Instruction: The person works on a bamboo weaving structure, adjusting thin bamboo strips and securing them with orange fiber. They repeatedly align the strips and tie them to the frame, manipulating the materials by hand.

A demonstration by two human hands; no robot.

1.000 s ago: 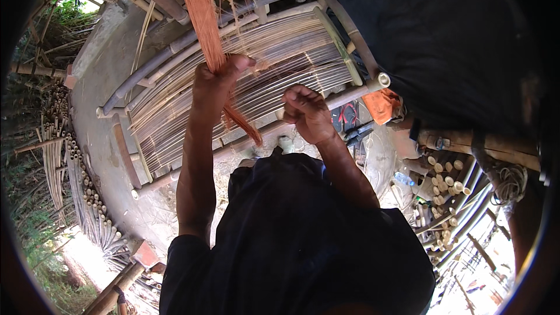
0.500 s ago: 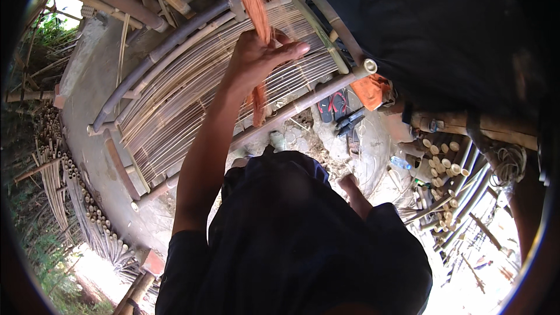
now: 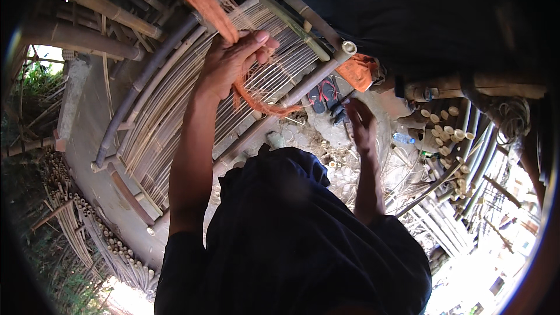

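My left hand is closed around a frayed orange strip that looks like fabric or fibre. The strip rises from the fist toward the top edge, with loose pale threads beside it. Below the hand its tail curls to the right over the front rail of a slatted bamboo bench. Off to the right, my right hand hangs beside the bench, fingers bent but apart, with nothing visible in it. It is near a pair of dark sandals with red straps on the ground.
Orange cloth lies by the bench's right corner. Cut bamboo pieces are heaped at the right, near a plastic bottle. More bamboo poles stand at upper left, and bundled sticks lie at lower left. A large dark fabric covers the upper right.
My left hand has shifted left with the orange strip, whose tail now curls right instead of hanging down. My right hand has risen from low beside my body to near the sandals.
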